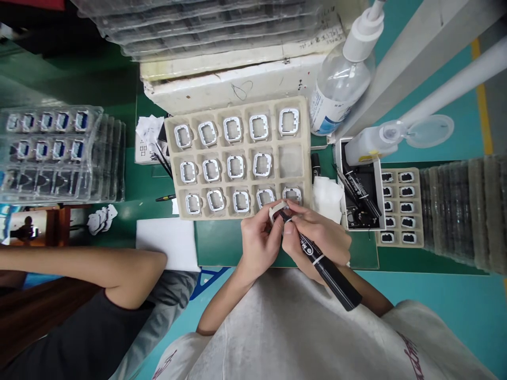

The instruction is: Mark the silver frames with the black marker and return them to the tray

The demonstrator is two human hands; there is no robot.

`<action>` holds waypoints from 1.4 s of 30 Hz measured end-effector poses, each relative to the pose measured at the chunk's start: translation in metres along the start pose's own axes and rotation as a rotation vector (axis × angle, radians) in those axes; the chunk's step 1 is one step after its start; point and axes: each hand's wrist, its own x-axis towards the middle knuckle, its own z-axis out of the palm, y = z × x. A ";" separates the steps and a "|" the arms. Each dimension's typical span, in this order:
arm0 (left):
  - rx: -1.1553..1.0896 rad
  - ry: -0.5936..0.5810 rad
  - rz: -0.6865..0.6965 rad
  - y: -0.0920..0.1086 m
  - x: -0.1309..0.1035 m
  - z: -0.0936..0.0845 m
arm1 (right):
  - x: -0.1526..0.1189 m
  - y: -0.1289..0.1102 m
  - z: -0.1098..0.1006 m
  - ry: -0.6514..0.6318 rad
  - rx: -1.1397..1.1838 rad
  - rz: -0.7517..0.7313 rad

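Close to my body at the table's front edge, my left hand (259, 237) pinches a small white frame (274, 211), a squarish ring like a watch case. My right hand (317, 235) grips a black marker pen (330, 274), its tip end against the frame and its thick end pointing down to the right. Fingers of both hands partly cover the frame. Just beyond them lies a beige compartment tray (237, 146) holding similar white frames in most cells; one cell at the right of the middle row holds none.
Behind the tray stand a white box (237, 87) and stacked clear trays (214, 26). At right are a pump bottle (340, 84), folded white tissue (328, 198) and a box of markers (362, 184). A co-worker's arm (87, 266) reaches in at left, near more stacked trays (59, 182).
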 end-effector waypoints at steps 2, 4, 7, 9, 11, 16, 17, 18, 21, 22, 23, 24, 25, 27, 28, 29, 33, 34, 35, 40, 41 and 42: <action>0.003 -0.001 0.030 -0.001 0.000 0.000 | 0.001 0.000 0.002 0.049 0.011 -0.021; 0.002 0.001 0.051 -0.002 0.001 0.000 | 0.001 0.001 0.000 0.051 0.024 -0.013; 0.012 0.007 0.034 -0.001 0.003 0.000 | 0.001 0.001 -0.005 -0.052 0.018 0.041; 0.004 0.003 0.029 -0.001 0.003 0.000 | 0.000 0.003 -0.005 -0.124 0.005 0.064; -0.009 -0.001 0.037 -0.001 0.003 0.000 | -0.002 0.005 0.001 -0.035 0.016 0.002; 0.027 0.031 0.065 -0.001 -0.002 0.000 | -0.003 0.007 0.016 0.165 0.009 -0.162; 0.029 0.038 0.065 -0.001 -0.003 0.001 | -0.002 0.006 0.015 0.142 0.003 -0.163; 0.028 0.043 0.056 0.000 -0.004 0.001 | -0.001 0.005 0.013 0.131 0.000 -0.161; 0.022 0.048 0.013 0.002 -0.005 0.002 | 0.001 0.000 0.004 0.085 0.009 -0.091; 0.017 0.048 0.005 0.004 -0.005 0.003 | 0.001 -0.001 0.002 0.075 0.017 -0.065; 0.012 0.047 0.003 0.005 -0.005 0.003 | 0.001 -0.001 0.001 0.066 0.026 -0.049; 0.010 0.043 0.003 0.006 -0.004 0.002 | 0.001 -0.001 0.001 0.051 0.031 -0.038; 0.012 0.037 -0.001 0.007 -0.003 0.002 | 0.000 0.000 0.003 0.053 0.033 -0.040; 0.024 0.024 -0.013 0.008 -0.003 0.001 | -0.001 0.004 0.008 0.099 0.026 -0.065; 0.032 0.018 -0.019 0.008 -0.003 0.000 | -0.002 0.005 0.012 0.133 0.022 -0.076; 0.040 0.015 -0.022 0.008 -0.003 0.000 | -0.003 0.007 0.015 0.165 0.022 -0.084; 0.066 0.025 0.002 0.009 -0.005 -0.003 | -0.003 0.005 0.014 0.169 0.071 -0.073; 0.069 0.029 0.004 0.010 -0.005 -0.003 | -0.003 0.003 0.011 0.136 0.073 -0.049; 0.071 0.032 0.001 0.010 -0.005 -0.003 | -0.002 0.001 0.008 0.106 0.070 -0.022; 0.050 0.018 -0.026 0.013 -0.002 -0.003 | -0.003 -0.001 0.000 0.071 0.056 0.028; 0.043 0.010 -0.022 0.013 -0.002 -0.003 | -0.004 0.000 0.000 0.069 0.057 0.023; 0.041 0.003 -0.017 0.013 -0.001 -0.003 | -0.004 0.001 0.001 0.068 0.060 0.017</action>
